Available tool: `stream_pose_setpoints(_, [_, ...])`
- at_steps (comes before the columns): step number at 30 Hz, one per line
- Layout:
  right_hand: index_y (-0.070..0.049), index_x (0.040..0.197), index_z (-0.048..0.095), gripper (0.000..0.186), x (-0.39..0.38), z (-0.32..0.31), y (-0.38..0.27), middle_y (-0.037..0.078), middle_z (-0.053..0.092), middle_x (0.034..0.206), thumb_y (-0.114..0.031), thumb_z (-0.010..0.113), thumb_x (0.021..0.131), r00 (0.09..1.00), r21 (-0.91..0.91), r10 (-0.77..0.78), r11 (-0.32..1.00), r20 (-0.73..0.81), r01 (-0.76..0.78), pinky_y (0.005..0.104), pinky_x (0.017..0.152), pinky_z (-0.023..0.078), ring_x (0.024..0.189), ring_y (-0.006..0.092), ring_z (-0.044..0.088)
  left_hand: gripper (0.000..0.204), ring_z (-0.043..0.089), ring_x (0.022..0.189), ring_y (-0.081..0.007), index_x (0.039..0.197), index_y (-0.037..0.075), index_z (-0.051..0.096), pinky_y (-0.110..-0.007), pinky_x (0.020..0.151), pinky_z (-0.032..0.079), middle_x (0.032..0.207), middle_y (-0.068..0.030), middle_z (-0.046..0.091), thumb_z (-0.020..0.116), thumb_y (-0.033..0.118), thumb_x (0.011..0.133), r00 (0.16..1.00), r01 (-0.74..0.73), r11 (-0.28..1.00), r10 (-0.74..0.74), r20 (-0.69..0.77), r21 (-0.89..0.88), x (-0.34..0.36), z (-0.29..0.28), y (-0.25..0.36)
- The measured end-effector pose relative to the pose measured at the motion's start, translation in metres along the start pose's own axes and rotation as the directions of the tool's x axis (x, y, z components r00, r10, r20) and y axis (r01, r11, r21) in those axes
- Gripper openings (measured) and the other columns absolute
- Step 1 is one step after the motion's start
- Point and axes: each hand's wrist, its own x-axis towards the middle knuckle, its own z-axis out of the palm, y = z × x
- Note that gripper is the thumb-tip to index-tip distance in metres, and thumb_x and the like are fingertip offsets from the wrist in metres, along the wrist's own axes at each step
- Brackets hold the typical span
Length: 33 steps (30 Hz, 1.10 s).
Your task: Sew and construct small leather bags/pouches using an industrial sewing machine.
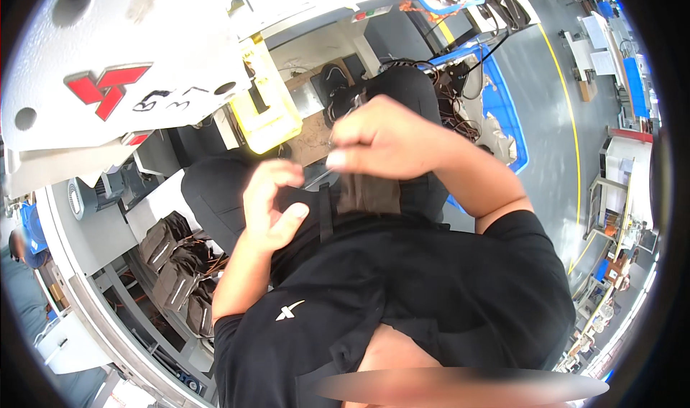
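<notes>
My left hand [269, 205] is raised over my lap, its fingers curved and apart from the thumb, with nothing seen in it. To its right, my right hand [384, 138] is closed, thumb and fingertips drawn together. What the fingertips hold, if anything, is too small and blurred to make out. A thin pale line [318, 179] runs below them, between the two hands. Under the right hand a brown fabric piece [370, 194] lies across my lap, partly covered by that hand and wrist.
A white machine head [180, 41] with a red emblem fills the upper left. Beside it is a yellow bin [277, 124]. A blue crate [519, 131] with dark cords stands at my right. Dark fabric pieces [172, 282] are stacked at lower left.
</notes>
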Motion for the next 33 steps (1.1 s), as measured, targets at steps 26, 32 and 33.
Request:
stream_pose_setpoints(26, [0.001, 0.106, 0.068, 0.029, -0.015, -0.016, 0.013, 0.008, 0.071, 0.094, -0.026, 0.069, 0.095, 0.964, 0.401, 0.241, 0.899, -0.111, -0.178, 0.032, 0.08, 0.053, 0.088, 0.0156, 0.067, 0.075, 0.05, 0.135, -0.0278, 0.15, -0.009, 0.04, -0.041, 0.113, 0.04, 0.146, -0.02, 0.052, 0.065, 0.038, 0.098, 0.648, 0.746, -0.112, -0.107, 0.754, -0.657, -0.01, 0.003, -0.005])
stream_pose_setpoints(32, [-0.001, 0.139, 0.055, 0.07, -0.043, 0.025, -0.015, 0.02, 0.061, 0.134, -0.025, 0.085, 0.081, 0.948, -0.054, 0.093, 0.992, -0.305, -0.115, 0.0412, 0.103, 0.049, 0.123, 0.0353, 0.062, 0.106, 0.049, 0.139, -0.0353, 0.153, -0.008, 0.032, -0.047, 0.116, 0.041, 0.152, -0.0234, 0.046, 0.077, 0.058, 0.084, 0.714, 0.612, 0.257, -0.587, 0.382, -0.748, 0.016, 0.027, 0.016])
stream_pose_setpoints(33, [-0.002, 0.144, 0.05, 0.075, -0.044, 0.032, -0.013, 0.021, 0.057, 0.139, -0.026, 0.084, 0.082, 0.938, -0.077, 0.087, 0.99, -0.335, -0.119, 0.0421, 0.107, 0.047, 0.127, 0.0375, 0.059, 0.106, 0.049, 0.139, -0.0353, 0.153, -0.008, 0.032, -0.047, 0.116, 0.041, 0.152, -0.0234, 0.046, 0.077, 0.058, 0.084, 0.714, 0.612, 0.254, -0.586, 0.384, -0.749, 0.02, 0.029, 0.019])
